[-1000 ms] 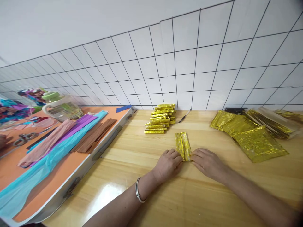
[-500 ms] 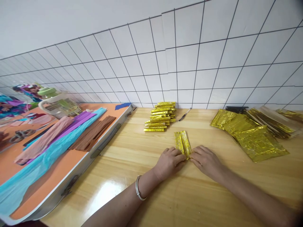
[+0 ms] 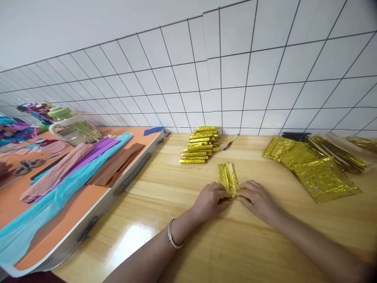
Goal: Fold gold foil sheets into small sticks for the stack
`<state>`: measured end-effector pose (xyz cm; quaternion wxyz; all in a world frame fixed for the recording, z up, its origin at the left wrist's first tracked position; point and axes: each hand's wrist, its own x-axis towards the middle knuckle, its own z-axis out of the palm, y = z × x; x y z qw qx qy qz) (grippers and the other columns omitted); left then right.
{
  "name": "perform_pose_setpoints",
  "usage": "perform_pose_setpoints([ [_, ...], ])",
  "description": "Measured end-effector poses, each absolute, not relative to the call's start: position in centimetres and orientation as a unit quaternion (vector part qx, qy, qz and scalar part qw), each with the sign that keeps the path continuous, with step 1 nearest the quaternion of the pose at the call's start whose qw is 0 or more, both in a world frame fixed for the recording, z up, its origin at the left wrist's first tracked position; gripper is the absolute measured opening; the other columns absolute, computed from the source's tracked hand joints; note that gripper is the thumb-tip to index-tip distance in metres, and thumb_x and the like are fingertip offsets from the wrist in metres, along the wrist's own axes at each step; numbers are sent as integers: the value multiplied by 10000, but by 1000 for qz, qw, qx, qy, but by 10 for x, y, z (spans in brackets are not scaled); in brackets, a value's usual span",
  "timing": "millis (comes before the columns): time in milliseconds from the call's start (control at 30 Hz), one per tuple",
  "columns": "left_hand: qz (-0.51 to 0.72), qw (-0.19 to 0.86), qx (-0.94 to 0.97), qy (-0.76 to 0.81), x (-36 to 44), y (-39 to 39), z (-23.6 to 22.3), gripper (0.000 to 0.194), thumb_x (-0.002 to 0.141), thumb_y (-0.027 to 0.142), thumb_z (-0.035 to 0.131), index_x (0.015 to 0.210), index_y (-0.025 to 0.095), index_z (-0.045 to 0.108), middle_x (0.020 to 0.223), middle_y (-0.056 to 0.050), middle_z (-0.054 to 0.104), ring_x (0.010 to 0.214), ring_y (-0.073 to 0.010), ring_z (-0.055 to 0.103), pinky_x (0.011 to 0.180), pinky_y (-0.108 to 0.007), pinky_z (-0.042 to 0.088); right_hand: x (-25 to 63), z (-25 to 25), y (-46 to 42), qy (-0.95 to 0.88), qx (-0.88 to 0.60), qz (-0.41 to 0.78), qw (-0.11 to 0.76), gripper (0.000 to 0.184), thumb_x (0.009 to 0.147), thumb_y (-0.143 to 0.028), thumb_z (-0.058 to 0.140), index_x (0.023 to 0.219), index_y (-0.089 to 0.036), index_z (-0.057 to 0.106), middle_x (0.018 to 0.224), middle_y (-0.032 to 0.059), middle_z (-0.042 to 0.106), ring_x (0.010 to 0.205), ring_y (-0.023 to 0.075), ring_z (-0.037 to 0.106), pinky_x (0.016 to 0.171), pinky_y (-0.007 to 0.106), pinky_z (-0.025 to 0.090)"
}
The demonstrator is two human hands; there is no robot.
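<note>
A narrow folded gold foil strip (image 3: 227,178) lies on the wooden table (image 3: 165,196), pointing away from me. My left hand (image 3: 210,201) pinches its near end from the left, fingers curled. My right hand (image 3: 255,199) pinches the same end from the right. A silver bangle sits on my left wrist. Behind the strip, near the wall, stands a stack of folded gold strips (image 3: 200,145).
Flat gold foil sheets (image 3: 312,167) are piled at the right, with more foil and dark strips behind. A black pen (image 3: 230,142) lies by the wall. An orange board (image 3: 59,212) at the left carries coloured crepe paper, scissors and a clear jug.
Both hands stay pinched on the near end of the gold strip; the fingers have drawn slightly closer together. The view has shifted a little.
</note>
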<state>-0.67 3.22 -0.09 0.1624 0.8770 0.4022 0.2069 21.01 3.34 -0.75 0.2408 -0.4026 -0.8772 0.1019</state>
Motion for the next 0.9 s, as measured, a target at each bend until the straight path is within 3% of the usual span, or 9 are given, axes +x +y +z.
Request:
perform_pose_setpoints([
  [267,241,173,858,419,-6,34,-9,134,819,284,570,848,205,675,819,-46,630,801,-168,555,741,-288,420,209,-9,37,-861,-418,146,252,114,848,-245,541,865,-221,651,880,37,612,871,190,517,772,344,408],
  [900,255,205,838,436,-7,34,-11,112,843,231,551,837,205,659,805,-25,640,798,-152,564,750,-258,412,214,-23,46,-850,-407,197,269,84,811,-248,583,839,-256,662,865,23,607,844,184,521,748,328,391],
])
